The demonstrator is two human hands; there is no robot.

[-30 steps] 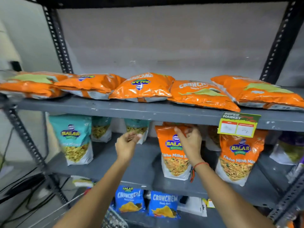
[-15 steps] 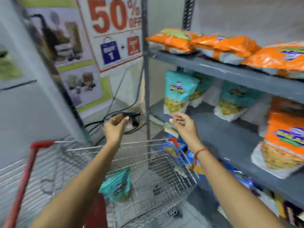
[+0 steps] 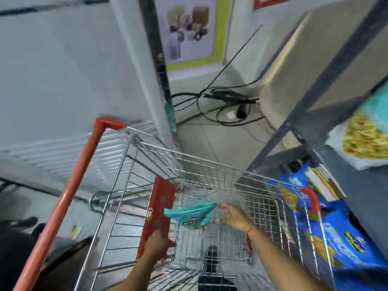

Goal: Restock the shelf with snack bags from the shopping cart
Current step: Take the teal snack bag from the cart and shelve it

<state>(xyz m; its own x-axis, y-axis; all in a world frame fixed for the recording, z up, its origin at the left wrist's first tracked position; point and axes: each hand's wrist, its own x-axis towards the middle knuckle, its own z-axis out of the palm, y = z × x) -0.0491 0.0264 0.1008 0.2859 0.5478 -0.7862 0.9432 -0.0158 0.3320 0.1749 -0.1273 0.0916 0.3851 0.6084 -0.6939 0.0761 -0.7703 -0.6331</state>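
I look down into a wire shopping cart (image 3: 210,162) with red trim. A single teal snack bag (image 3: 190,215) hangs inside it, near the red seat flap (image 3: 159,208). My right hand (image 3: 232,216) is down in the cart and its fingers pinch the bag's right top corner. My left hand (image 3: 157,245) sits lower, against the bottom of the red flap, with nothing visibly in it. The grey shelf (image 3: 357,185) stands at the right, with a teal bag (image 3: 365,139) on it and blue snack bags (image 3: 327,223) on the level below. Everything is motion-blurred.
The red cart handle (image 3: 69,192) runs along the left. Black cables and a plug (image 3: 228,101) lie on the floor beyond the cart. A grey upright post (image 3: 327,80) of the shelf crosses the right side. My shoe (image 3: 211,261) shows through the cart's bottom.
My view swung from the shelf down into the cart. Both hands dropped from chest height into the cart, and my right hand reached the teal bag, which now hangs higher than before.
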